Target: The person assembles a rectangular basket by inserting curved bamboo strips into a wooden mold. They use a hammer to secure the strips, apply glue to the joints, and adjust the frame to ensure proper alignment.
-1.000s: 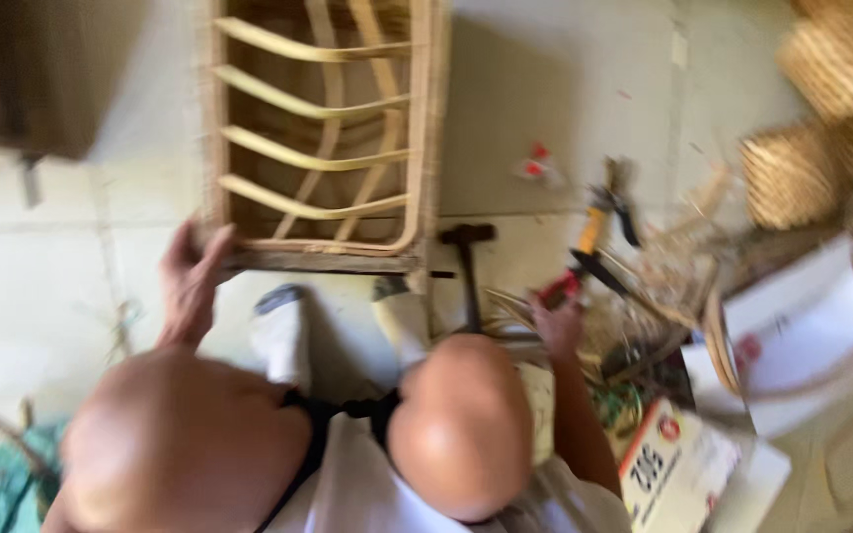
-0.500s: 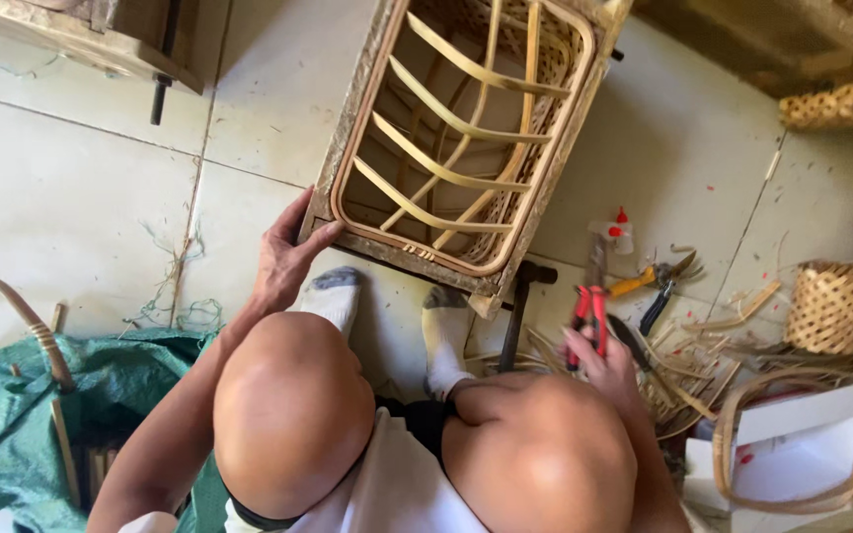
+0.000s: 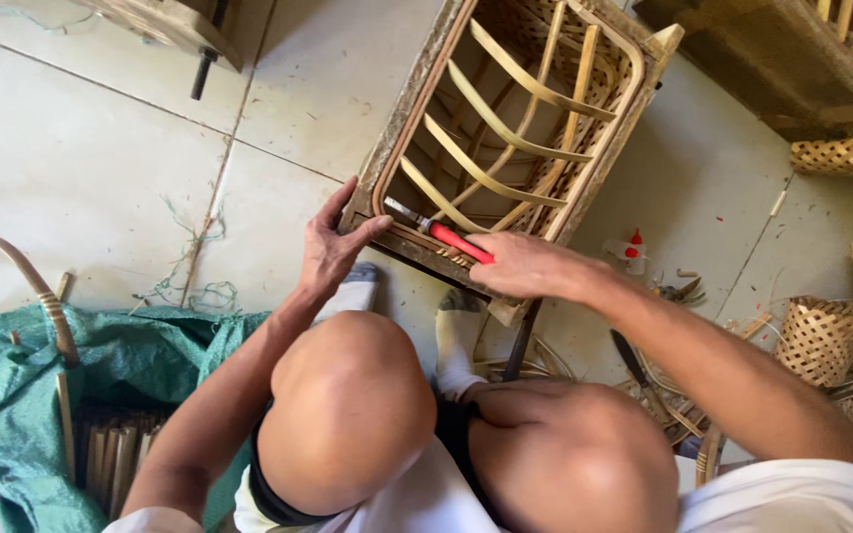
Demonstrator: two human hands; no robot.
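A red-handled tool (image 3: 443,233) with a metal blade is lying across the near edge of a rattan frame (image 3: 517,128), its tip pointing toward the frame's left corner. The right hand (image 3: 523,266) is closing around the red handle, gripping it against the frame's lower rail. The left hand (image 3: 333,244) is resting open on the frame's near left corner, fingers spread and the thumb pressing along the rail. The frame is sitting tilted on the pale tiled floor (image 3: 81,168), just ahead of the person's feet in white socks (image 3: 458,336) and bare knees (image 3: 352,405). To the left, a green cloth (image 3: 22,395) is lying bunched over a bundle of cane strips (image 3: 111,456). To the right, woven baskets (image 3: 821,336) are standing near loose cane scraps, and a small bottle with a red cap (image 3: 632,247) is sitting on the floor just beside the frame.
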